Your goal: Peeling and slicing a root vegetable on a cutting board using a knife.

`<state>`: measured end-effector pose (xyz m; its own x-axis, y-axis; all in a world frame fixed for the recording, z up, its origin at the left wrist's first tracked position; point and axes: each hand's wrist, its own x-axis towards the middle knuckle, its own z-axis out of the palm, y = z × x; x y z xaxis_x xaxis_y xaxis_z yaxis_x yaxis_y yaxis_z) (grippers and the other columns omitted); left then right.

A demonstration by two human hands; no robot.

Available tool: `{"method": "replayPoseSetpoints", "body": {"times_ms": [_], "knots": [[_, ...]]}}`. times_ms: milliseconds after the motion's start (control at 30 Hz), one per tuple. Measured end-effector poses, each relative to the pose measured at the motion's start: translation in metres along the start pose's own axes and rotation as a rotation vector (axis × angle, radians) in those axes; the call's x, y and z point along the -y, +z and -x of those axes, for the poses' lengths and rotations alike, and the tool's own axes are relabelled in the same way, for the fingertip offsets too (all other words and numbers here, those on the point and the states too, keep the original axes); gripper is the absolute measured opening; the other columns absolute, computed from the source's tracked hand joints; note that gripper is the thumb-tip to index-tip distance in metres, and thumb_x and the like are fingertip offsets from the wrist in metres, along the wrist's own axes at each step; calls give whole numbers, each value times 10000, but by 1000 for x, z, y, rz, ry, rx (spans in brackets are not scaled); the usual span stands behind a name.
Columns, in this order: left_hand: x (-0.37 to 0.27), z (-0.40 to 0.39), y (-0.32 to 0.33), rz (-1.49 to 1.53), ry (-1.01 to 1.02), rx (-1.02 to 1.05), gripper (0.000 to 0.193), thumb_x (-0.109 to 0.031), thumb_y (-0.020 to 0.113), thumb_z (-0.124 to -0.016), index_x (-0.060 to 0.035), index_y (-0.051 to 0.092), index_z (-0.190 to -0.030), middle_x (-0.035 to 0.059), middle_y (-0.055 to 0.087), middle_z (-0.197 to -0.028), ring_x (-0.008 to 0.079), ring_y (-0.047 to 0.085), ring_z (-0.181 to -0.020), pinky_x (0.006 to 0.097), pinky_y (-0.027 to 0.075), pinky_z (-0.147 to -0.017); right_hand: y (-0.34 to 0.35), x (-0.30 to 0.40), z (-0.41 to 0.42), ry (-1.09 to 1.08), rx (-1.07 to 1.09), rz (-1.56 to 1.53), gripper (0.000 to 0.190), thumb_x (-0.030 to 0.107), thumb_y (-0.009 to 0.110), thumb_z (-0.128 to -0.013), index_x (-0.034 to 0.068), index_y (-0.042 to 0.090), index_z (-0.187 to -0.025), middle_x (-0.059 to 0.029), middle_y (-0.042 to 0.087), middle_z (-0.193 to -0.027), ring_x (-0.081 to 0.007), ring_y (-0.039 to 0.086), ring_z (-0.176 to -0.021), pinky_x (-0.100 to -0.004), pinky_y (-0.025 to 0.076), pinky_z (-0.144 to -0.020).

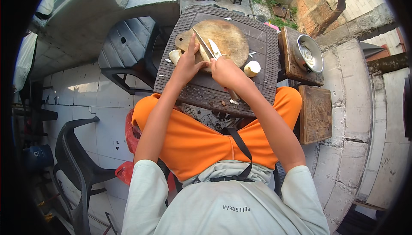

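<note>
A round wooden cutting board (230, 35) with a holed handle lies on a brown woven-pattern plastic table (209, 94). On its near left part, my left hand (187, 62) steadies a pale vegetable piece (203, 54), fingers stretched along it. My right hand (227, 71) grips a kitchen knife (202, 42), whose blade points away and to the left over that piece. Just right of the blade, a bright white sliver (213, 47) stands out; whether it is a cut slice is unclear. A thick pale chunk (175, 56) sits beside my left hand, another white chunk (252, 68) right of the board.
At the right, a metal pot (309, 54) holding white cut pieces rests on a wooden stool (288, 58). A second wooden stool (315, 114) stands nearer. Left are a black plastic stool (128, 48), a dark plastic chair (74, 164) and red plastic bags (125, 172). Small scraps dot the table.
</note>
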<state>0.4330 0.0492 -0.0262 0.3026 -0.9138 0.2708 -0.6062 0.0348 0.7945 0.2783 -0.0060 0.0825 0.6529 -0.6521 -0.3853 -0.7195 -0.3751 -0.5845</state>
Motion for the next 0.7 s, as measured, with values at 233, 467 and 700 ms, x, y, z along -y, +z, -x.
{"method": "replayPoseSetpoints", "body": {"times_ms": [233, 467, 700], "knots": [[0, -1, 1, -1, 17, -17, 1131, -144, 829, -766, -108, 50, -1585, 311, 554, -1342, 434, 530, -1268, 420, 450, -1034, 6, -1, 1, -12, -25, 15, 466, 236, 331, -1060, -136, 585, -940, -248, 647, -647, -362, 653, -499, -435, 573, -560], [-4, -1, 0, 21, -32, -14, 1123, -114, 812, -779, -90, 29, -1583, 293, 561, -1344, 413, 534, -1268, 409, 447, -1045, 28, -14, -11, -99, -235, 147, 507, 295, 364, -1061, -142, 568, -905, -270, 645, -683, -402, 663, -572, -478, 553, -576], [-8, -2, -1, 42, -73, 6, 1086, -66, 778, -807, -113, 28, -1592, 279, 545, -1375, 373, 491, -1331, 388, 418, -1087, 37, -23, -10, -90, -299, 123, 440, 271, 436, -1035, -124, 587, -913, -357, 645, -801, -517, 654, -790, -532, 545, -732]]}}
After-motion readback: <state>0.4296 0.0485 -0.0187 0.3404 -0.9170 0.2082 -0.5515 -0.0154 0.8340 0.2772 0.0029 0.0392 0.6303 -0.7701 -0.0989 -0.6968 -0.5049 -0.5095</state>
